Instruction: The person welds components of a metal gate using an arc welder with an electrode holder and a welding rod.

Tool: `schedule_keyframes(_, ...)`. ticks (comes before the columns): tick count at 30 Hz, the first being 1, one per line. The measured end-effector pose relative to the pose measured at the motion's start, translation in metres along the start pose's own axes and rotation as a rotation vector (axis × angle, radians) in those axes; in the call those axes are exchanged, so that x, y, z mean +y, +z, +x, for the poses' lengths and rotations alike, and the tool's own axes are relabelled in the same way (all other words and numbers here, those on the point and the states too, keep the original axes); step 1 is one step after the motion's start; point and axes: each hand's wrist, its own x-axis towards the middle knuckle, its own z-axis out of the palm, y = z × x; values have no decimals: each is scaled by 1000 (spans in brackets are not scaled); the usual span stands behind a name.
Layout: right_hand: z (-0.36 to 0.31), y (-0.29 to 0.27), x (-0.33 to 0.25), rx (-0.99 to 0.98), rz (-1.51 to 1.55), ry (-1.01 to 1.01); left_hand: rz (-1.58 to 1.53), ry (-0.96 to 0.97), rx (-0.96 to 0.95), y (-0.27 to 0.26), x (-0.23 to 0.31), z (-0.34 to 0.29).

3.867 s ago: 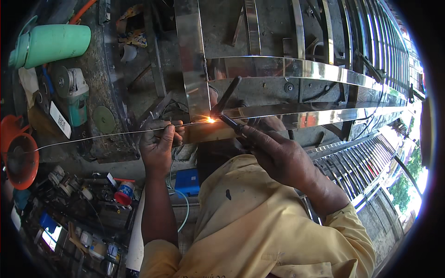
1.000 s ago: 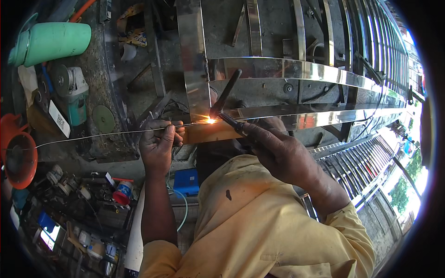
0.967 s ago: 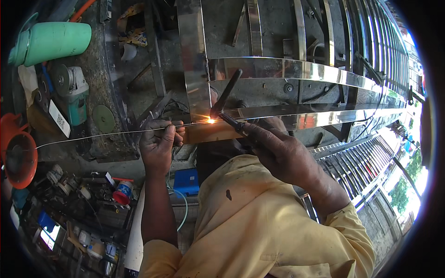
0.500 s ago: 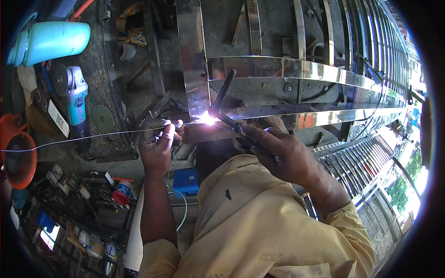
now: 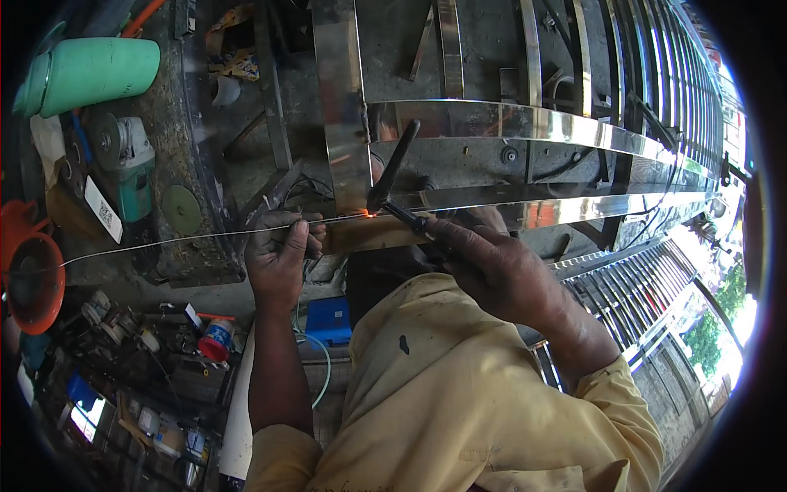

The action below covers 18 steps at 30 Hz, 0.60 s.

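Observation:
My right hand [image 5: 496,266] is closed around a black welding torch [image 5: 402,215], whose long back cap points up and away. The torch head sits at the corner joint of a shiny metal frame [image 5: 348,156], where a small orange glow shows on the metal. Between the fingers of my left hand [image 5: 279,250] is a thin filler rod [image 5: 180,237]. One end of the rod reaches the glowing joint; the other runs off to the left.
At the left lie an angle grinder [image 5: 133,168], a green bottle [image 5: 102,75] and a grinding disc [image 5: 181,208]. An orange-red funnel-shaped thing [image 5: 49,295] stands nearer. Metal bars [image 5: 537,49] fill the far right. A blue box [image 5: 329,321] sits below the work.
The bright white-violet arc at the joint has gone out, leaving a small orange glow. Both hands, the torch and the rod stay almost where they were.

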Motion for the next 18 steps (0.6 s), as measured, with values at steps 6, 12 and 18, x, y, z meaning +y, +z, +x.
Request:
schedule_keyframes(6,0,-2,-2,-26,27,5,16,33,-36,-5,-4,-2)
schedule_keyframes(12,3,2,8,83,-92,-164,15,29,-37,1,2,0)
schedule_keyframes(18,0,-1,-1,4,31,-6,-4,21,-33,-1,1,0)
